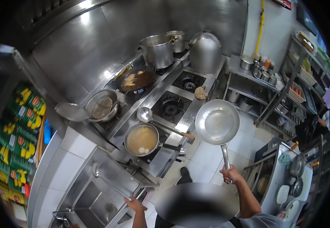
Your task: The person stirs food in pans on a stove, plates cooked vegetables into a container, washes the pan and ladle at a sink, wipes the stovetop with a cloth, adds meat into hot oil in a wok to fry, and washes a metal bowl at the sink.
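My right hand (230, 174) is wrapped round the handle of a bare metal frying pan (217, 122), held up over the floor. By the front edge of the sink (90, 195), my left hand (135, 204) grips the end of a ladle (95, 170), whose bowl hangs above the sink's drainboard side. A saucepan (142, 140) of cloudy brown liquid with white round pieces sits on the near burner. Behind it, a second ladle (144, 114) with a wooden handle lies across the stove top.
At the back of the stove stand a wok (135, 79) with browned contents, a large stockpot (156, 52) and a domed metal cover (205, 52). Strainers rest on a pot (103, 105) at left. A crumpled cloth (201, 93) lies by a burner. Shelving (248, 93) and another person's arm (322, 121) are right.
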Demonstrator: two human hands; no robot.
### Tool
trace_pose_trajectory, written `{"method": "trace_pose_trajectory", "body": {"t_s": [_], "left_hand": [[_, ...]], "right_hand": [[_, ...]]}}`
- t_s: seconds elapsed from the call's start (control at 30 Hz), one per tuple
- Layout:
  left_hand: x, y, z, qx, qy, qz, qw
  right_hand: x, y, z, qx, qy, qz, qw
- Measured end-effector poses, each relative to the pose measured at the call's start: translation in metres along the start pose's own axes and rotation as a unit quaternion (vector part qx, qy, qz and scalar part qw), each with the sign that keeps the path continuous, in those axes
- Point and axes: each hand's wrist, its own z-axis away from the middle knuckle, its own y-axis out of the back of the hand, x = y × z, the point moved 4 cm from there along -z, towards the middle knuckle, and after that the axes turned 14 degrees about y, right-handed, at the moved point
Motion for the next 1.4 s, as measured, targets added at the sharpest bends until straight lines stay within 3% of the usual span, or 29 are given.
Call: {"method": "trace_pose_trajectory", "body": {"t_s": [0.1, 0.17, 0.2, 0.23, 0.27, 0.3, 0.33, 0.4, 0.47, 0.57, 0.63, 0.7, 0.73, 0.77, 0.8, 0.83, 0.87, 0.9, 1.0, 1.07, 1.13, 1.17, 1.2, 1.23, 1.27, 1.33, 1.4], "left_hand": [[0.092, 0.019, 0.064, -0.048, -0.026, -0.107, 0.993], [0.115, -0.022, 0.091, -0.368, 0.047, -0.057, 0.927], [0.118, -0.058, 0.104, -0.462, 0.081, 0.023, 0.883], [0.163, -0.095, 0.134, -0.571, 0.106, 0.042, 0.813], [0.211, -0.136, 0.168, -0.618, 0.190, 0.028, 0.762], [0.218, -0.185, 0.180, -0.672, 0.166, 0.039, 0.721], [0.259, -0.228, 0.210, -0.701, 0.248, 0.025, 0.669], [0.295, -0.328, 0.251, -0.757, 0.249, 0.065, 0.601], [0.303, -0.417, 0.282, -0.755, 0.330, 0.107, 0.557], [0.314, -0.521, 0.315, -0.751, 0.325, 0.125, 0.561], [0.332, -0.574, 0.331, -0.729, 0.400, 0.197, 0.520], [0.360, -0.591, 0.324, -0.743, 0.335, 0.071, 0.575], [0.342, -0.611, 0.299, -0.707, 0.220, 0.011, 0.672], [0.311, -0.629, 0.261, -0.591, 0.063, -0.078, 0.800], [0.291, -0.629, 0.228, -0.432, -0.087, -0.174, 0.881], [0.302, -0.597, 0.207, -0.278, -0.065, -0.273, 0.919], [0.317, -0.557, 0.198, -0.116, -0.031, -0.372, 0.920], [0.294, -0.548, 0.189, -0.037, 0.041, -0.408, 0.911], [0.240, -0.535, 0.186, 0.002, 0.154, -0.391, 0.907], [0.207, -0.540, 0.186, -0.019, 0.141, -0.261, 0.955], [0.189, -0.554, 0.170, -0.171, 0.124, -0.224, 0.951], [0.203, -0.550, 0.172, -0.151, 0.139, -0.222, 0.953], [0.231, -0.547, 0.180, -0.173, 0.194, -0.075, 0.963], [0.257, -0.539, 0.191, -0.192, 0.238, 0.075, 0.949], [0.274, -0.524, 0.200, -0.180, 0.245, 0.076, 0.950], [0.306, -0.495, 0.224, -0.264, 0.313, 0.332, 0.850], [0.344, -0.445, 0.247, -0.220, 0.341, 0.366, 0.837]], "right_hand": [[-0.015, 0.029, -0.058, 0.023, -0.002, 0.027, 0.999], [-0.028, 0.038, -0.105, -0.008, -0.015, 0.043, 0.999], [-0.034, 0.040, -0.128, -0.030, -0.022, 0.042, 0.998], [-0.038, 0.040, -0.153, -0.045, -0.030, 0.037, 0.998], [-0.052, 0.033, -0.174, -0.056, -0.035, 0.053, 0.996], [-0.061, 0.024, -0.191, -0.067, -0.044, 0.066, 0.995], [-0.063, 0.022, -0.209, -0.066, -0.053, 0.069, 0.994], [-0.073, 0.018, -0.262, -0.120, -0.066, -0.021, 0.990], [-0.088, 0.019, -0.302, -0.139, -0.073, -0.041, 0.987], [-0.113, 0.031, -0.360, -0.165, -0.081, -0.052, 0.982], [-0.128, 0.044, -0.400, -0.156, -0.079, -0.026, 0.984], [-0.130, 0.073, -0.451, -0.184, -0.096, -0.034, 0.978], [-0.138, 0.083, -0.471, -0.188, -0.106, -0.041, 0.976], [-0.148, 0.093, -0.495, -0.196, -0.119, -0.044, 0.972], [-0.156, 0.104, -0.519, -0.196, -0.137, -0.027, 0.971], [-0.161, 0.112, -0.543, -0.200, -0.157, -0.010, 0.967], [-0.165, 0.122, -0.567, -0.206, -0.168, -0.009, 0.964], [-0.169, 0.128, -0.590, -0.225, -0.165, -0.011, 0.960], [-0.167, 0.150, -0.659, -0.227, -0.198, 0.006, 0.953], [-0.164, 0.163, -0.699, -0.223, -0.227, 0.002, 0.948], [-0.159, 0.169, -0.727, -0.270, -0.218, -0.010, 0.938], [-0.156, 0.170, -0.741, -0.292, -0.217, -0.009, 0.932], [-0.157, 0.162, -0.746, -0.306, -0.227, -0.004, 0.924], [-0.165, 0.160, -0.748, -0.287, -0.214, 0.006, 0.934], [-0.173, 0.161, -0.749, -0.266, -0.200, 0.016, 0.943], [-0.200, 0.150, -0.730, -0.245, -0.194, 0.004, 0.950], [-0.204, 0.154, -0.726, -0.222, -0.204, -0.047, 0.952]]}}
